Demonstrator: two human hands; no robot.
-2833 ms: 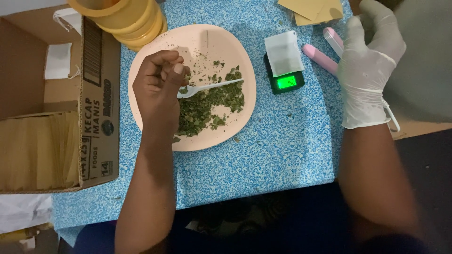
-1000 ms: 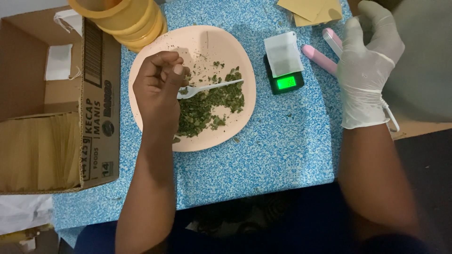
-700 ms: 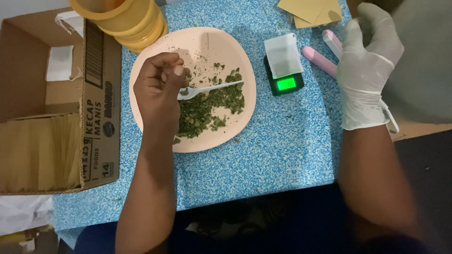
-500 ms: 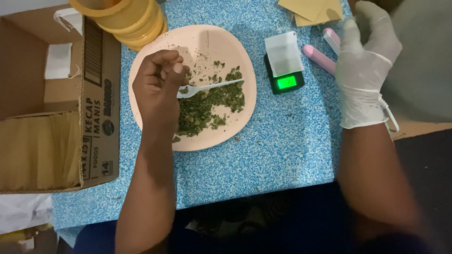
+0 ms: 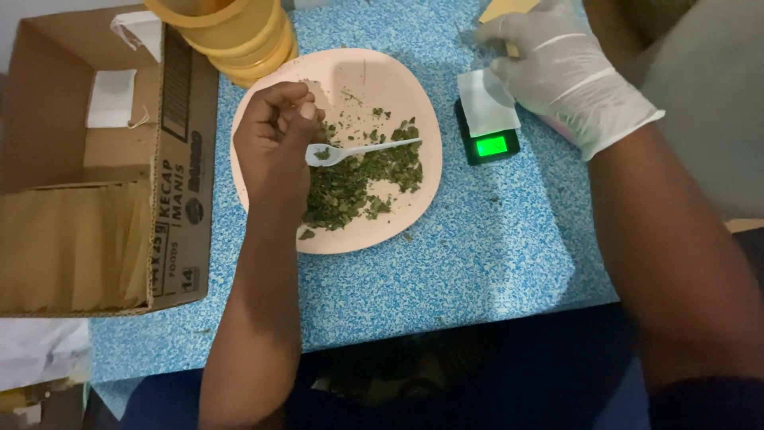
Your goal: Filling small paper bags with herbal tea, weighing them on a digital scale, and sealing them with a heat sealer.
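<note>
My bare left hand is over the left side of a pale pink plate. Its fingers are closed at the bowl end of a white plastic spoon. The spoon lies level above a pile of chopped green dried leaves, with a little green in its bowl. My right hand, in a white glove, hovers just above and right of a small black pocket scale with a lit green display and a white pad on top. Its fingertips pinch what looks like a small clear bag, which is faint.
An open cardboard box stands at the left on the blue speckled table. Stacked yellow bowls sit behind the plate. A tan envelope corner shows at the top edge. The table's front edge runs close to my body.
My gloved right hand has moved left, from beside the pink object to over the scale. My left hand and the spoon have stayed put.
</note>
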